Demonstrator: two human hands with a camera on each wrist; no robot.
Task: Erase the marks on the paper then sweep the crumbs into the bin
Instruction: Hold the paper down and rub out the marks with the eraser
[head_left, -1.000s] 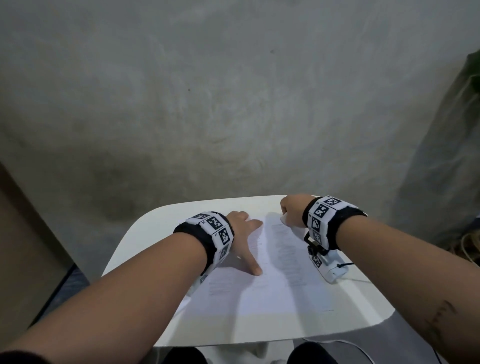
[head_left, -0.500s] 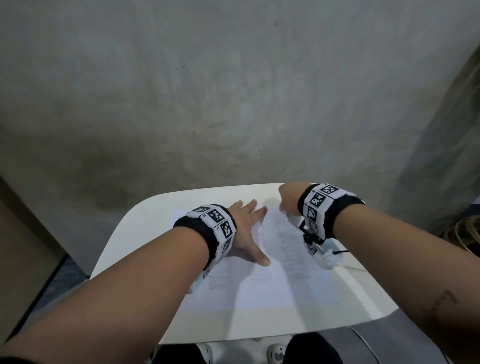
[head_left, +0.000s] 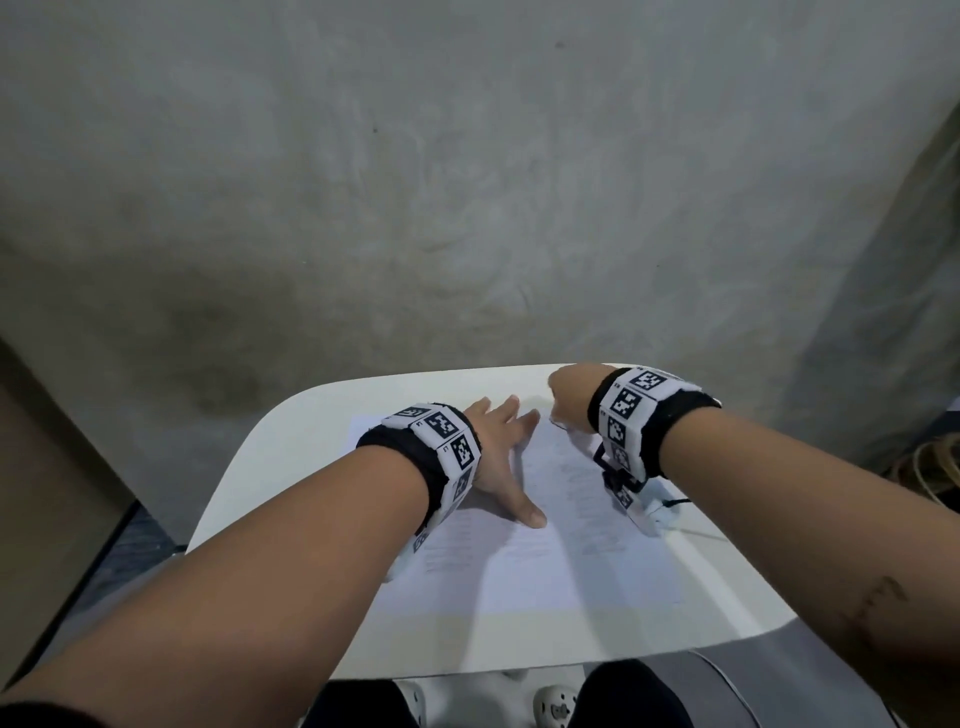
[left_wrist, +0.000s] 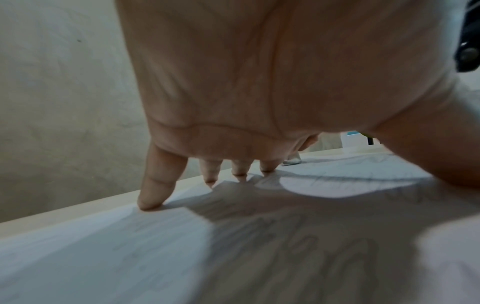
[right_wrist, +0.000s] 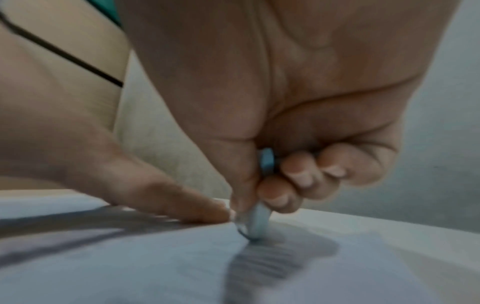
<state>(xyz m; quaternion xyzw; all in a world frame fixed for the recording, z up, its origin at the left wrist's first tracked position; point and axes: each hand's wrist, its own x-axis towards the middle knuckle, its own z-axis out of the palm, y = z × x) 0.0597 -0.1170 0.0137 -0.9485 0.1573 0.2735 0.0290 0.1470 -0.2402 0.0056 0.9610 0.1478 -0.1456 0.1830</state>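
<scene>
- The paper (head_left: 545, 566) lies flat on the white table (head_left: 291, 457), in the lower middle of the head view; faint pencil marks (head_left: 587, 499) run across it in rows.
- The left hand (head_left: 498, 457) lies spread and wide on the paper's upper left part, fingers straight and thumb out toward the lower right.
- In the left wrist view the fingertips (left_wrist: 150, 202) press down on the sheet near its far edge, with the palm arched above it.
- The right hand (head_left: 569, 395) sits at the paper's upper right, fingers curled into a fist.
- In the right wrist view that hand pinches a small pale blue-grey eraser (right_wrist: 258, 222) between thumb and curled fingers; the eraser's lower end touches the paper, at the centre of the frame.
- The left thumb enters that view from the left, its tip lying just beside the eraser.
- Both wrists wear black bands with black-and-white markers (head_left: 447, 431).
- A grey wall (head_left: 467, 182) fills the top half of the head view.
- No bin or other container appears in any view, and crumbs are too small or blurred to tell.
- Dark trouser legs and pale shoes (head_left: 556, 706) show at the bottom edge under the table.
</scene>
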